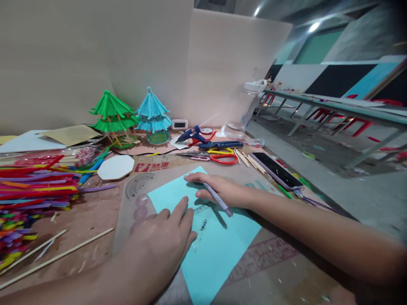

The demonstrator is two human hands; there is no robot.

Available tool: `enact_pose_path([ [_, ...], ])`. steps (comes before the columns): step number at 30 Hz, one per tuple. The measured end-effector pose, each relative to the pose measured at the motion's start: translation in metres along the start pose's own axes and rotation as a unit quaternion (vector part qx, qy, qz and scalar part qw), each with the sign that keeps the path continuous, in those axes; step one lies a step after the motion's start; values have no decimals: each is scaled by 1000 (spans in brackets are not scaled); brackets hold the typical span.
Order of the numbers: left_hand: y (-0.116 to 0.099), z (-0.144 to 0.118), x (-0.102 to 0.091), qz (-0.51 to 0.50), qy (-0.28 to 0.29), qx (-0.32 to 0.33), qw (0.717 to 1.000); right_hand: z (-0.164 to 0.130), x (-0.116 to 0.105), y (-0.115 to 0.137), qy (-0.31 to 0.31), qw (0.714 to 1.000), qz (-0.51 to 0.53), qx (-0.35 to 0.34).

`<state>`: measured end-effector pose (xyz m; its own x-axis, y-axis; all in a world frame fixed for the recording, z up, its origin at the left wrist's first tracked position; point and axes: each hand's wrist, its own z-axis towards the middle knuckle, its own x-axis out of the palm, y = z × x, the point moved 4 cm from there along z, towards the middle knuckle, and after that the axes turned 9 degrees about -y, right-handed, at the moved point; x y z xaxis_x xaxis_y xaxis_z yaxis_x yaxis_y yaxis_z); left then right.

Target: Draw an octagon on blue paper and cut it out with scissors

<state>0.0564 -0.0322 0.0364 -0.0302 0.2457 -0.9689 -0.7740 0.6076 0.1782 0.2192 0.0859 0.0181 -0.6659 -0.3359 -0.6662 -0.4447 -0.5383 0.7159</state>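
Observation:
A light blue sheet of paper point(219, 250) lies on the brown work surface. My left hand point(162, 241) presses flat on its near left part, fingers over a clear ruler point(201, 224) laid on the sheet. My right hand point(219, 188) rests on the sheet's far edge and grips a grey pen point(218, 199), its tip pointing toward the paper's upper corner.
A pile of coloured pipe cleaners point(32, 186) and thin wooden sticks point(57, 256) sits left. Behind are a green model point(112, 116) and blue model point(154, 114), glue gun point(193, 136), red scissors point(222, 159), protractor point(138, 184), white octagon point(115, 167), phone point(276, 170), bottle point(246, 103).

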Motion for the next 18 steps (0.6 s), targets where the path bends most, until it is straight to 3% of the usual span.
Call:
enact_pose_path([
  [3, -8, 0, -1, -27, -81, 92, 992, 10, 0, 1, 49, 998, 10, -31],
  [6, -16, 2, 4, -75, -113, 150, 979, 24, 1, 2, 65, 996, 22, -56],
  [11, -15, 6, 14, -95, -100, 113, 984, 29, 6, 4, 59, 996, 33, -65],
  [18, -9, 4, 35, -85, -108, 132, 982, 4, -7, 7, 10, 997, -47, -52],
])
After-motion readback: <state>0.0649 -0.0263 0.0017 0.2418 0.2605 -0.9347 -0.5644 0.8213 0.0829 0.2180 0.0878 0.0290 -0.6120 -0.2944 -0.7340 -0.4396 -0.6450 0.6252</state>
